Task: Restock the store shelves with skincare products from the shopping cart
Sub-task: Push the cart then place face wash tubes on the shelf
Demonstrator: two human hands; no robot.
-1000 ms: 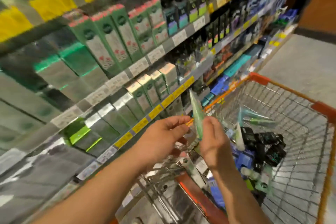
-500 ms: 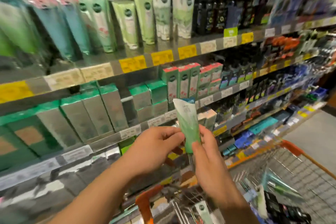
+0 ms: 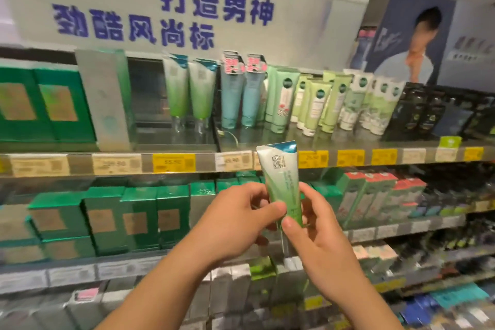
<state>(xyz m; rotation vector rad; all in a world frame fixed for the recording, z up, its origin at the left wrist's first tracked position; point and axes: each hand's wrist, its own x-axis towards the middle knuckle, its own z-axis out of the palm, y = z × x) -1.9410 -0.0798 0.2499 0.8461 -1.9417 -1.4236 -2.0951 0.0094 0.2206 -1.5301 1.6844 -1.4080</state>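
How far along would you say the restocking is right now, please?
Done: two matching tubes already stand on the top shelf. In hand: both the left hand and right hand hold a green tube upright below that shelf. Left: placing it beside them; the cart is out of view.

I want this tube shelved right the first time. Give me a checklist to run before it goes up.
1. Tube held by both hands, left hand, right hand: ok.
2. Tube upright, crimp end up: ok.
3. Matching tubes found on top shelf: ok.
4. Free space in front of them: ok.
5. Price tag matches: cannot tell, blurred.
6. Cap shut: cannot tell, hidden by fingers.
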